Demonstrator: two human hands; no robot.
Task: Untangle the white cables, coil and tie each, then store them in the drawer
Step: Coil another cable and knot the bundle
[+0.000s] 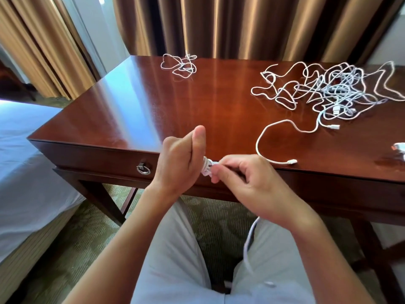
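Note:
My left hand [180,160] is curled around a small coil of white cable [207,170] just in front of the desk's near edge, thumb pointing up. My right hand [245,183] pinches the same cable right beside the coil. The cable's loose tail [249,242] hangs down over my lap. A big tangle of white cables [328,91] lies on the desk at the right, with one strand [263,139] running toward the near edge. A small separate white cable [179,64] lies at the back. The closed drawer shows its ring handle [143,168] left of my hands.
The glossy wooden desk [153,102] fills the middle of the view. Brown curtains [219,23] hang behind it. A bed with white sheets [26,163] stands close at the left. A small white object [400,148] sits at the desk's right edge.

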